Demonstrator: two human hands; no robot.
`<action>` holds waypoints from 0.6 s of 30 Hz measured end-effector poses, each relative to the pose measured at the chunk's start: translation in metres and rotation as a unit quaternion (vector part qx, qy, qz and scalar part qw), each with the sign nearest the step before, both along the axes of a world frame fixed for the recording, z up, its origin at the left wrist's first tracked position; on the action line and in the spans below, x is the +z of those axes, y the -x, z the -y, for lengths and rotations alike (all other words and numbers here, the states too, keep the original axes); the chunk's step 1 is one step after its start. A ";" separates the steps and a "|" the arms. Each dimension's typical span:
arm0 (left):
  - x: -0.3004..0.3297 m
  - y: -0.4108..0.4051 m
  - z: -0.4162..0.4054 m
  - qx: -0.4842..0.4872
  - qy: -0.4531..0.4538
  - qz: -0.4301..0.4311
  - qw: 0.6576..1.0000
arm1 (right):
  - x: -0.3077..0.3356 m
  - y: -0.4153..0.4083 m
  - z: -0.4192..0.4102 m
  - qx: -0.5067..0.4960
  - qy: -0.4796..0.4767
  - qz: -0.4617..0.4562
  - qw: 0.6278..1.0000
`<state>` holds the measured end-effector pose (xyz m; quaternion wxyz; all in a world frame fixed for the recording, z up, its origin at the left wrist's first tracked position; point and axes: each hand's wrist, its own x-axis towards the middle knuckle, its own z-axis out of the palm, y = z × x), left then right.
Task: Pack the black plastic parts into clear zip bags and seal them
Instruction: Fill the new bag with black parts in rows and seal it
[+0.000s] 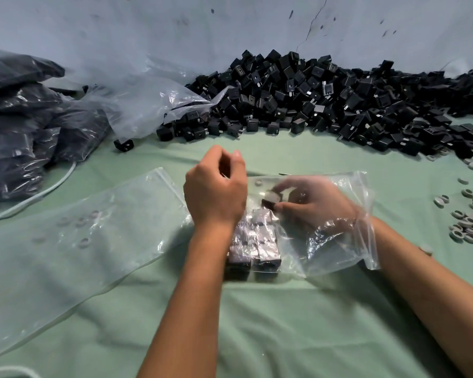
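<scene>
A clear zip bag (309,222) lies at the middle of the green tabletop (271,323), with black parts (253,244) packed in rows inside. The right hand (311,203) reaches inside the bag (blurred through the plastic), its fingers (280,206) pinching one black part (271,200). At 9 o'clock from it, the left hand (216,186) has curled fingers, apparently gripping the bag's mouth, though the contact is hidden. A loose pile of parts (325,99) lies toward 12 o'clock, an empty bag (79,236) toward 9.
</scene>
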<state>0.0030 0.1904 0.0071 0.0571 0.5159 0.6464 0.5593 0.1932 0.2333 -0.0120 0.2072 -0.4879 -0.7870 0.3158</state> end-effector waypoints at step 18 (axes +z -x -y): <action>-0.021 0.032 -0.013 -0.081 0.133 -0.080 0.985 | -0.011 -0.001 0.002 -0.022 0.157 -0.179 0.971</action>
